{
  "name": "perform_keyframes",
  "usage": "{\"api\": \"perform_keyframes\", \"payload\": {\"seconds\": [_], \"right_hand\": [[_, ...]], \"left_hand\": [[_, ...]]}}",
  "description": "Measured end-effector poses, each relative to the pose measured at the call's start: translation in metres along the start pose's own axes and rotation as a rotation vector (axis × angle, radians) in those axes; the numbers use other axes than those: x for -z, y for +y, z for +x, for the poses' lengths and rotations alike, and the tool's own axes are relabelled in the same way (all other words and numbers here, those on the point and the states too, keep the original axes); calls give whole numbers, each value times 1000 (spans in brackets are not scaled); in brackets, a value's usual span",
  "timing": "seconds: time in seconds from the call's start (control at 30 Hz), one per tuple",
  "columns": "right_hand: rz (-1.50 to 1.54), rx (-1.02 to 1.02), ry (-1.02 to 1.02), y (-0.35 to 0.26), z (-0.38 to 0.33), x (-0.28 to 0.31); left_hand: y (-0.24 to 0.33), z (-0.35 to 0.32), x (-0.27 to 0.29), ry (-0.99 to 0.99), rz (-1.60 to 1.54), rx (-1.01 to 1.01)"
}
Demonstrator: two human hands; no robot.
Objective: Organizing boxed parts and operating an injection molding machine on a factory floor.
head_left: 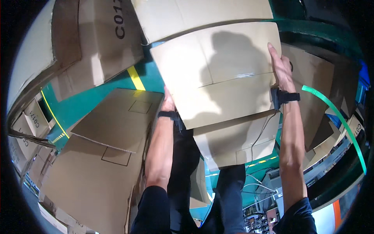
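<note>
Up and left of the left hand (168, 103), a brown carton (105, 50) bears dark printed characters. That hand meets the left edge of the cardboard box (233, 78) between both hands; hidden fingers leave its closure uncertain. The right hand (281, 68), half-curled, grips the opposite edge. This two-handed hold seems to call for even support.

A green floor (93, 99) carries the things here; a broad yellow stripe (136, 79) is marked on it at upper middle, a thin yellow line (54, 113) runs along it at left, and yellow dashes (263, 161) show to the right of the person's legs; a large brown cardboard carton (82, 187) stands at lower left, its base hidden; pale cables (260, 188) cross in front of the floor at lower right, their contact with it unclear.
</note>
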State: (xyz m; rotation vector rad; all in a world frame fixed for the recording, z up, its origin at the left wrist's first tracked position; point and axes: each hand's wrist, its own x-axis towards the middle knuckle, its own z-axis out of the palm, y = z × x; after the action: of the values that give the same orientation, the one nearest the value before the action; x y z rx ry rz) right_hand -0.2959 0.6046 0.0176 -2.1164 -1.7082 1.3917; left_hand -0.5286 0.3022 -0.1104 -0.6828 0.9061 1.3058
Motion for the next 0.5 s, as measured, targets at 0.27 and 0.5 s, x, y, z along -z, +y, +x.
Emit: {"api": "perform_keyframes", "payload": {"seconds": [0.27, 0.5], "right_hand": [[-122, 112, -29, -43, -58, 17], [-53, -30, -23, -95, -139, 72]], "left_hand": [[-35, -62, 50, 105, 94, -148], [-50, -164, 41, 344, 186, -398]]}}
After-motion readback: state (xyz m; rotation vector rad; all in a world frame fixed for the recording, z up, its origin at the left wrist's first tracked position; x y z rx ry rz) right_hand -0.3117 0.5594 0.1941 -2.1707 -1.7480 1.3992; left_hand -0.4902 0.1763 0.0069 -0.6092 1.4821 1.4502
